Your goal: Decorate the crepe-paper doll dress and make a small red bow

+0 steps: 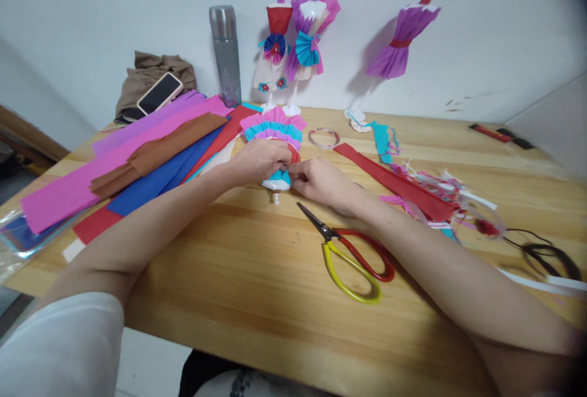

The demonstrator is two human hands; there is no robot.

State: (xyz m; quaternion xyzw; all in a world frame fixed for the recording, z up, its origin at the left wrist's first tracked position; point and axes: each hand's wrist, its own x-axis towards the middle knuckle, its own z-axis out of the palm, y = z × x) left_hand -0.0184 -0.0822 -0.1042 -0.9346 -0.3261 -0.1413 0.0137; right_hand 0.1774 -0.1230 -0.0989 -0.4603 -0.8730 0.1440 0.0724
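A miniature dress form (276, 185) lies on the table with its white knobbed neck end toward me. It wears a paper dress (274, 127) with pleated pink, blue and purple tiers, a red waist part and a blue top. My left hand (263, 158) is closed over the red waist from the left. From the right, my right hand (321, 181) has its fingers closed at the same waist, touching the left fingertips. The fingers hide what exactly is pinched there. Scissors (328, 232) with red and yellow handles lie just below my right hand.
Folded crepe paper (169, 164) is piled at left. A phone (160, 93) rests on brown cloth; a bottle (225, 57) stands nearby. Several dressed forms (277, 24) stand by the wall. A tape roll (323, 137), red strip (398, 183) and scraps lie right.
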